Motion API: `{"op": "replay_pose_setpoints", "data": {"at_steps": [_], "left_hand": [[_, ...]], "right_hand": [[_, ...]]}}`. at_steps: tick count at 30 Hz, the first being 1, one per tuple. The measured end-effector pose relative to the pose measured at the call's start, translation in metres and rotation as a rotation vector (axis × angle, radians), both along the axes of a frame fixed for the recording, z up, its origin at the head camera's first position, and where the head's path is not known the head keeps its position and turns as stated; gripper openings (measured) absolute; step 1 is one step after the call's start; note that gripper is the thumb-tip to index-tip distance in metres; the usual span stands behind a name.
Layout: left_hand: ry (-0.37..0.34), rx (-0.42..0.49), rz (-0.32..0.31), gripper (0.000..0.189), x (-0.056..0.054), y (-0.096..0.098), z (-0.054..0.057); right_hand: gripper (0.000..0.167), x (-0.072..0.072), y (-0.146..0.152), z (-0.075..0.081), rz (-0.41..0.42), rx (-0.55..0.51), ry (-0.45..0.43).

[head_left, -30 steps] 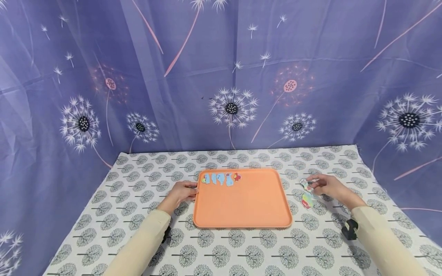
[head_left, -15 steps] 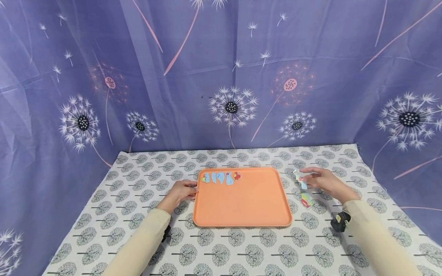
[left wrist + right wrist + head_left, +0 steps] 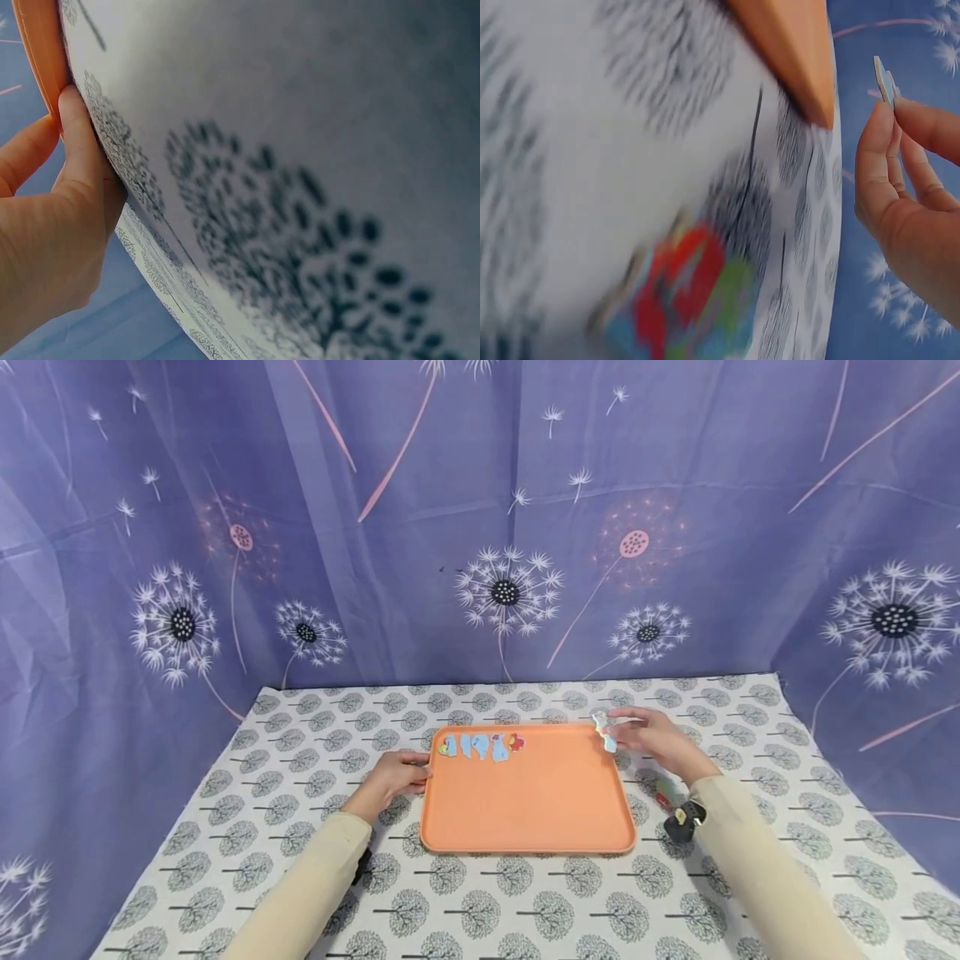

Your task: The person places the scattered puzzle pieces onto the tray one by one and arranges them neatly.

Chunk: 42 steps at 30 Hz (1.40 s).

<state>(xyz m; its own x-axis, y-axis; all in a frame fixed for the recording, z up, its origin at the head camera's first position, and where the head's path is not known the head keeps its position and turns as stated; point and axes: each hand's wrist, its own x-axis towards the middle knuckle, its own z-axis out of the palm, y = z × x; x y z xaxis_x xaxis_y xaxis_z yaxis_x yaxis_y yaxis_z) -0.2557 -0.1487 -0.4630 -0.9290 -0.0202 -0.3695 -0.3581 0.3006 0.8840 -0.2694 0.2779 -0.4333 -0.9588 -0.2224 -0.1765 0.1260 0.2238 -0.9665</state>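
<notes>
At the far right corner of the orange tray (image 3: 532,802), in the head view, we see the right hand (image 3: 656,743) holding a pale-blue puzzle piece (image 3: 610,743); a row of pieces (image 3: 480,748) lies along the tray's far edge, towards the left. From the left wrist, we find the left hand (image 3: 56,217) touching the tray's side, its fingers nearly straight; whether they pinch it, we cannot tell. From the right wrist, we see thumb and forefinger closed on the raised piece, and a blurred red-and-green piece (image 3: 694,289) on the table (image 3: 592,165).

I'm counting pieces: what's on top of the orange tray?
On the orange tray, five small pieces form a row from the far left corner. The held piece and right hand hide part of the far right corner.
</notes>
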Motion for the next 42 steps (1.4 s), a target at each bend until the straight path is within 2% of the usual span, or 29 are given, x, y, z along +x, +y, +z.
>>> {"op": "replay_pose_setpoints", "data": {"at_steps": [12,18,31,42], "left_hand": [[0.002,0.018,-0.012,0.039,0.0,-0.001,-0.001],[0.005,0.017,-0.012,0.039,0.001,-0.001,0.0],[0.006,0.029,-0.013,0.038,0.001,-0.001,0.0],[0.004,0.009,-0.015,0.038,0.0,0.0,0.003]], "right_hand": [[0.052,-0.015,-0.035,-0.01,-0.013,-0.099,-0.024],[0.054,-0.021,-0.048,-0.017,0.005,-0.065,-0.037],[0.048,-0.027,-0.082,-0.016,0.037,0.015,-0.002],[0.042,-0.029,-0.098,-0.017,0.059,0.013,-0.038]]}}
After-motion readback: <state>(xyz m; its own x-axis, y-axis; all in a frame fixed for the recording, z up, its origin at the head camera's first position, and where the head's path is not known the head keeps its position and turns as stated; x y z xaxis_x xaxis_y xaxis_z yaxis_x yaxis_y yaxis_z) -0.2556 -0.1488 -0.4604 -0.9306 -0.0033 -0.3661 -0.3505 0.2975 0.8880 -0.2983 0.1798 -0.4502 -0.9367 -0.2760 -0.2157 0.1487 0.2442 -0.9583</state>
